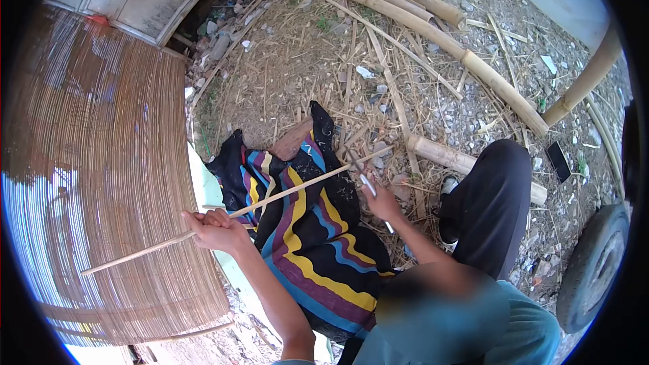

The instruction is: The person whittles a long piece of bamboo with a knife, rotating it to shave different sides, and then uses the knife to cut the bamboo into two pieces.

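Observation:
My left hand (220,230) is closed around a long, thin bamboo strip (291,191), which runs from lower left to upper right. In my right hand (382,203) is a knife (367,184) with a pale handle and a narrow dark blade. The blade crosses the strip near its far right end. Under the strip, a striped cloth (324,257) in black, yellow, blue and purple lies over my lap and the ground. At the cloth's upper edge rests a brown wood block (293,140).
A slatted bamboo screen (101,162) stands at the left. Thick bamboo poles (405,17) lie across the littered ground, with a short bamboo piece (446,154) near a person's dark-trousered leg (490,209). At the right are a phone-like black slab (559,161) and a tyre (595,270).

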`<action>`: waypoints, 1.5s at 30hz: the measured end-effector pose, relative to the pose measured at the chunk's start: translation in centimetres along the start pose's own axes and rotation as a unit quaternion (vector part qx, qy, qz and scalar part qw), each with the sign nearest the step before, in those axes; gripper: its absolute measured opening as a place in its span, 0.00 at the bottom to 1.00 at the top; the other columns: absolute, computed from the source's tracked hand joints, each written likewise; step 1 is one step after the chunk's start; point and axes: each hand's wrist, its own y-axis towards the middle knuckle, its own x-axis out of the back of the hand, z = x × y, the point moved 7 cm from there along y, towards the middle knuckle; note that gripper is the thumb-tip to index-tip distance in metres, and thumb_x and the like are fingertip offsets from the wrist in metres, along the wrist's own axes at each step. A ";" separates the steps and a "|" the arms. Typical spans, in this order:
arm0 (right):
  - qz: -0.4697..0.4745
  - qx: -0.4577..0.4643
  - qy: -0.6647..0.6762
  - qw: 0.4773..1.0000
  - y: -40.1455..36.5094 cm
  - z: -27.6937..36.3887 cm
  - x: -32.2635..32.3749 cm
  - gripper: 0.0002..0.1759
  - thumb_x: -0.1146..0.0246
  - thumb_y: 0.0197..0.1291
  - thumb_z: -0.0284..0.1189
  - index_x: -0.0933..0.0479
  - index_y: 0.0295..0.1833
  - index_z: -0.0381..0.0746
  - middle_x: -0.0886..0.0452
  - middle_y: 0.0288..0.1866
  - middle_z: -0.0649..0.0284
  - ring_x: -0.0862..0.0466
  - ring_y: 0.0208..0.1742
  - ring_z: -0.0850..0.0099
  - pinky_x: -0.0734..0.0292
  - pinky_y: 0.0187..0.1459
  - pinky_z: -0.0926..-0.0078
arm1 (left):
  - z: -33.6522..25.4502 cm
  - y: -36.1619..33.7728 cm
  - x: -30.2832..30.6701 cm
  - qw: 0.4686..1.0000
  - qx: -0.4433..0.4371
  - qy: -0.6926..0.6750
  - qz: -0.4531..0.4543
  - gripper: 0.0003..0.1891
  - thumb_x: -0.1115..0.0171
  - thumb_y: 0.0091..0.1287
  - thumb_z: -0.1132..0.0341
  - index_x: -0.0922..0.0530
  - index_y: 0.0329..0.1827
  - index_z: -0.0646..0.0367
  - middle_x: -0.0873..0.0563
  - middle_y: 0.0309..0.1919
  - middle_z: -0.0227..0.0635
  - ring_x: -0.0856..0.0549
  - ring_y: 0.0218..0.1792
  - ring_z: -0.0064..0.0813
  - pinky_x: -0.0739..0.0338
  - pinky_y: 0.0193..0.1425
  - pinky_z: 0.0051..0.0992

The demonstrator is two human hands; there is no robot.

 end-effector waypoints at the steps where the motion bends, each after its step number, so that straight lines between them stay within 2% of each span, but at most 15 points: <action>1: -0.011 0.051 -0.028 0.998 -1.4 2.4 -1.1 0.26 0.50 0.65 0.50 0.26 0.41 0.34 0.22 0.23 0.48 0.18 0.30 0.51 0.25 0.35 0.58 | -0.1 0.2 0.0 1.000 0.003 -0.003 -0.005 0.19 0.46 0.70 0.59 0.38 0.21 0.54 0.44 0.06 0.23 0.45 0.07 0.14 0.52 0.11 0.18; 2: 0.030 0.091 0.011 0.995 -3.0 4.9 -2.1 0.29 0.49 0.64 0.51 0.27 0.44 0.31 0.21 0.28 0.39 0.20 0.37 0.41 0.25 0.39 0.51 | -0.1 0.5 0.0 1.000 0.000 -0.001 -0.004 0.19 0.46 0.70 0.59 0.38 0.21 0.54 0.44 0.06 0.23 0.45 0.07 0.14 0.52 0.11 0.18; 3: 0.091 0.090 0.053 0.990 -4.8 7.5 -2.7 0.27 0.48 0.64 0.49 0.29 0.43 0.31 0.22 0.29 0.38 0.20 0.36 0.40 0.25 0.39 0.49 | 0.2 0.9 0.3 1.000 0.008 0.000 -0.014 0.19 0.45 0.70 0.59 0.38 0.20 0.54 0.43 0.07 0.23 0.45 0.07 0.14 0.51 0.11 0.18; 5: 0.090 0.122 0.046 0.987 -6.5 9.5 -3.9 0.25 0.46 0.63 0.48 0.29 0.42 0.32 0.22 0.28 0.38 0.20 0.35 0.40 0.25 0.37 0.49 | 0.4 1.3 0.8 1.000 0.013 0.001 -0.029 0.19 0.45 0.70 0.59 0.38 0.20 0.53 0.43 0.07 0.23 0.45 0.08 0.14 0.51 0.11 0.18; 8: 0.057 0.124 -0.013 0.991 -5.7 8.3 -3.7 0.25 0.46 0.63 0.48 0.29 0.42 0.32 0.22 0.28 0.39 0.20 0.34 0.41 0.26 0.38 0.48 | 0.5 1.4 1.3 0.998 0.014 0.025 -0.054 0.19 0.44 0.69 0.59 0.38 0.20 0.53 0.43 0.07 0.23 0.44 0.08 0.14 0.50 0.12 0.18; 11: -0.038 0.038 0.001 0.999 -1.8 1.9 -2.4 0.28 0.47 0.62 0.50 0.27 0.39 0.30 0.21 0.31 0.38 0.20 0.38 0.41 0.26 0.40 0.48 | 0.2 1.2 2.2 0.993 0.011 0.054 -0.105 0.20 0.42 0.68 0.58 0.39 0.21 0.53 0.42 0.08 0.23 0.44 0.09 0.14 0.49 0.13 0.18; 13: -0.009 0.025 -0.025 0.999 0.8 -0.7 -1.2 0.28 0.47 0.63 0.50 0.26 0.38 0.30 0.21 0.31 0.39 0.20 0.38 0.42 0.25 0.40 0.50 | 0.4 1.3 2.0 0.995 0.013 0.052 -0.081 0.20 0.41 0.67 0.57 0.39 0.21 0.53 0.42 0.08 0.23 0.43 0.10 0.15 0.48 0.14 0.18; 15: -0.036 0.067 -0.041 0.996 0.5 0.5 -0.2 0.26 0.48 0.64 0.48 0.26 0.38 0.31 0.21 0.29 0.43 0.19 0.36 0.46 0.27 0.38 0.55 | 0.3 0.8 0.5 0.996 0.002 0.050 -0.068 0.21 0.41 0.67 0.57 0.39 0.21 0.53 0.41 0.09 0.23 0.43 0.10 0.15 0.47 0.14 0.18; 17: 0.040 0.032 -0.009 0.999 -2.0 4.6 -0.3 0.26 0.48 0.65 0.48 0.27 0.40 0.31 0.21 0.28 0.43 0.19 0.35 0.46 0.26 0.37 0.55 | 0.1 0.1 0.3 0.996 -0.003 0.058 -0.063 0.21 0.41 0.67 0.56 0.39 0.20 0.53 0.41 0.09 0.24 0.42 0.10 0.15 0.46 0.15 0.18; 21: 0.098 0.149 0.039 0.983 -6.3 9.5 -4.9 0.26 0.47 0.63 0.50 0.29 0.44 0.34 0.21 0.27 0.40 0.20 0.34 0.42 0.24 0.38 0.50 | 0.2 0.8 0.4 0.994 -0.011 0.069 -0.087 0.21 0.40 0.66 0.56 0.38 0.21 0.53 0.40 0.09 0.24 0.41 0.11 0.16 0.44 0.16 0.18; 27: 0.116 0.099 -0.038 0.988 -4.2 6.9 -5.3 0.25 0.46 0.62 0.51 0.28 0.48 0.39 0.19 0.33 0.43 0.19 0.38 0.42 0.24 0.40 0.49 | 0.7 1.9 3.0 0.990 0.007 0.073 -0.118 0.20 0.39 0.66 0.56 0.37 0.22 0.54 0.38 0.11 0.24 0.39 0.13 0.16 0.43 0.17 0.18; 33: 0.119 0.085 -0.045 0.988 -6.6 8.7 -3.8 0.29 0.49 0.63 0.53 0.28 0.48 0.34 0.20 0.31 0.41 0.19 0.37 0.43 0.24 0.39 0.49 | 0.4 1.4 3.8 0.989 0.018 0.079 -0.125 0.20 0.40 0.66 0.56 0.37 0.22 0.54 0.38 0.12 0.24 0.38 0.13 0.15 0.43 0.17 0.18; 37: 0.144 0.155 -0.101 0.972 -7.4 11.5 -3.7 0.28 0.48 0.62 0.52 0.28 0.48 0.36 0.20 0.31 0.42 0.19 0.38 0.43 0.24 0.40 0.50 | 0.2 0.6 2.5 0.993 0.013 0.063 -0.100 0.20 0.40 0.67 0.56 0.37 0.23 0.54 0.38 0.12 0.24 0.39 0.13 0.15 0.44 0.17 0.17; 40: 0.112 0.067 -0.036 0.991 -5.6 8.3 -3.8 0.26 0.48 0.62 0.53 0.27 0.47 0.40 0.19 0.34 0.45 0.19 0.41 0.46 0.24 0.43 0.51 | 0.3 1.5 3.5 0.991 0.025 0.061 -0.114 0.19 0.40 0.67 0.56 0.37 0.23 0.54 0.38 0.12 0.24 0.40 0.13 0.16 0.44 0.17 0.17; 45: 0.112 0.080 -0.075 0.988 -6.0 7.7 -4.4 0.28 0.49 0.62 0.55 0.26 0.46 0.38 0.19 0.34 0.44 0.19 0.40 0.45 0.23 0.42 0.52 | 0.3 2.1 5.0 0.991 0.024 0.068 -0.113 0.19 0.40 0.66 0.56 0.37 0.23 0.54 0.37 0.13 0.24 0.40 0.13 0.16 0.43 0.17 0.18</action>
